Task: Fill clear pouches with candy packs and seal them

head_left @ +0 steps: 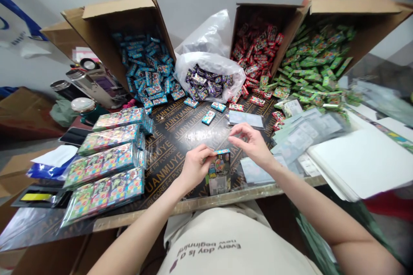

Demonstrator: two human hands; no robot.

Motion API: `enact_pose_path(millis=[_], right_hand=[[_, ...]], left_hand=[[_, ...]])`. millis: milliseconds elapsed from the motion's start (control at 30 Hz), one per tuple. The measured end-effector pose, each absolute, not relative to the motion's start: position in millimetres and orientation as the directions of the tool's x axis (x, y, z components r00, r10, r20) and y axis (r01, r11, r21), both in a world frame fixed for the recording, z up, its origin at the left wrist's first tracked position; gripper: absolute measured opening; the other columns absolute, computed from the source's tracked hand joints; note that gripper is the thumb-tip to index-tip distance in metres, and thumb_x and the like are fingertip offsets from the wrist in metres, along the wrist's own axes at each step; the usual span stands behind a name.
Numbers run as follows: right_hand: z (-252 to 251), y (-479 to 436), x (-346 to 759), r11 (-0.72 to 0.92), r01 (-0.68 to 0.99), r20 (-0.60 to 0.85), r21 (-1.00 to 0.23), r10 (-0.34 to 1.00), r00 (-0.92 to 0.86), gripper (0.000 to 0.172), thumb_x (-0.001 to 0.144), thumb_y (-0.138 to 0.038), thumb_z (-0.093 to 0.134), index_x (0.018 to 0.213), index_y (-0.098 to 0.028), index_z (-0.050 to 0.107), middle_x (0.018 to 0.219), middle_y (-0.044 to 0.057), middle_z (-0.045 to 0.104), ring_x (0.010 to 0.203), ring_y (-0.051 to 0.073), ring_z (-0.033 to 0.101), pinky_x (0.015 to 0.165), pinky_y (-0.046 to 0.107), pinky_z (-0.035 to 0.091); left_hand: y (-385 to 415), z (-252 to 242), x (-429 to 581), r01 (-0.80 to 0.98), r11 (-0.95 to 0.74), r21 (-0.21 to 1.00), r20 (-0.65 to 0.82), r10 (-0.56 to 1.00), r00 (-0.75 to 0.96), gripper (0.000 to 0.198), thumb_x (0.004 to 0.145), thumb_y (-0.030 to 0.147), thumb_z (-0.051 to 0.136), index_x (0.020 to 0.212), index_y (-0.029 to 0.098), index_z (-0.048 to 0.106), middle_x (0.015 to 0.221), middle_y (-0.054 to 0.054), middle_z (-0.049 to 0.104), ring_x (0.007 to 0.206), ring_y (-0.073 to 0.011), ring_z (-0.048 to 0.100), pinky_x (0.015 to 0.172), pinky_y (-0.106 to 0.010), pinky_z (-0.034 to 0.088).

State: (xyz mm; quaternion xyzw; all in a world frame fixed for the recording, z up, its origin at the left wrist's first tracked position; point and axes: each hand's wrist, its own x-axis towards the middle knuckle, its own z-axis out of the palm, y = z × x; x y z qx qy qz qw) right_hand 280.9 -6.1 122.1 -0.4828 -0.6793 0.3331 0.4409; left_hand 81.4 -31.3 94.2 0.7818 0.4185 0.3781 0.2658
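Near the front edge of the table, my left hand [198, 163] pinches the upper left side of a dark printed pack [221, 169]. The pack has a blue top edge, colourful cartoon print and a greyish lower part; I cannot tell whether it is one box or several in a sleeve. My right hand [253, 144] hovers to the right of it, thumb and fingers curved with a gap between them, holding nothing. Below my right hand lie clear plastic sleeves [256, 172]. Just beyond it is another flat, pale sleeve [245, 119]. Two loose blue boxes [208, 117] lie ahead.
Tilted cartons hold blue boxes [151, 73], red boxes [258, 47] and green boxes [316, 60]. Purple boxes [208, 81] fill a white plastic bag [237, 79]. Packed sets [109, 163] are stacked left. Clear sleeves [300, 135] and white sheets [364, 159] lie right.
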Motion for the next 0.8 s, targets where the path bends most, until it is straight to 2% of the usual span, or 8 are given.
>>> enact_pose_path(millis=[133, 233, 367, 533, 667, 800], right_hand=[[123.5, -2.2, 266.5, 0.104, 0.254, -0.008, -0.962, 0.914, -0.406, 0.021, 0.071, -0.036, 0.063, 0.068, -0.015, 0.060, 0.084, 0.004, 0.061, 0.077, 0.016, 0.056, 0.065, 0.026, 0.041], [116.2, -1.4, 257.2, 0.001, 0.238, -0.115, -0.971, 0.873, -0.474, 0.024, 0.068, -0.038, 0.064, 0.066, -0.014, 0.061, 0.079, 0.004, 0.062, 0.078, 0.017, 0.057, 0.068, 0.026, 0.041], [110.9, 1.2, 252.6, -0.047, 0.225, -0.155, -0.973, 0.860, -0.486, 0.023, 0.066, -0.036, 0.065, 0.065, -0.014, 0.060, 0.076, 0.003, 0.063, 0.074, 0.016, 0.057, 0.069, 0.026, 0.041], [114.2, 6.0, 252.4, -0.051, 0.265, -0.185, -0.963, 0.842, -0.507, 0.021, 0.067, -0.033, 0.063, 0.064, -0.013, 0.058, 0.068, 0.002, 0.061, 0.062, 0.012, 0.054, 0.061, 0.024, 0.040], [118.7, 10.8, 251.0, 0.043, 0.353, -0.177, -0.935, 0.803, -0.568, 0.018, 0.068, -0.029, 0.061, 0.064, -0.012, 0.059, 0.060, -0.001, 0.058, 0.055, 0.010, 0.050, 0.055, 0.022, 0.038], [122.6, 15.9, 248.1, 0.171, 0.442, -0.150, -0.880, 0.785, -0.602, 0.015, 0.068, -0.026, 0.059, 0.060, -0.012, 0.058, 0.055, -0.001, 0.057, 0.052, 0.010, 0.049, 0.051, 0.021, 0.036]], left_hand=[[-30.1, 92.8, 83.2, 0.413, -0.421, 0.808, 0.362, 0.907, 0.216, 0.006, 0.068, 0.013, 0.064, 0.064, 0.016, 0.061, 0.072, -0.005, 0.068, 0.069, -0.0165, 0.063, 0.066, -0.028, 0.049], [-30.5, 93.4, 82.5, 0.408, -0.397, 0.823, 0.343, 0.918, 0.201, 0.006, 0.066, 0.013, 0.065, 0.064, 0.016, 0.060, 0.073, -0.006, 0.069, 0.070, -0.0173, 0.065, 0.066, -0.028, 0.050], [-32.4, 96.6, 81.0, 0.414, -0.429, 0.803, 0.364, 0.903, 0.229, 0.006, 0.066, 0.011, 0.061, 0.065, 0.016, 0.060, 0.076, -0.006, 0.069, 0.071, -0.0168, 0.065, 0.067, -0.028, 0.050], [-34.7, 96.5, 81.7, 0.460, -0.450, 0.766, 0.385, 0.893, 0.233, 0.003, 0.066, 0.016, 0.061, 0.066, 0.016, 0.058, 0.077, -0.006, 0.069, 0.071, -0.0168, 0.064, 0.067, -0.027, 0.049], [-34.4, 90.4, 85.1, 0.480, -0.437, 0.761, 0.385, 0.899, 0.208, 0.012, 0.065, 0.025, 0.066, 0.068, 0.016, 0.060, 0.075, -0.006, 0.068, 0.069, -0.0167, 0.063, 0.066, -0.027, 0.048], [-34.0, 86.5, 88.4, 0.486, -0.421, 0.766, 0.402, 0.903, 0.150, 0.012, 0.065, 0.025, 0.067, 0.064, 0.015, 0.060, 0.072, -0.005, 0.068, 0.065, -0.0155, 0.062, 0.063, -0.026, 0.047]])
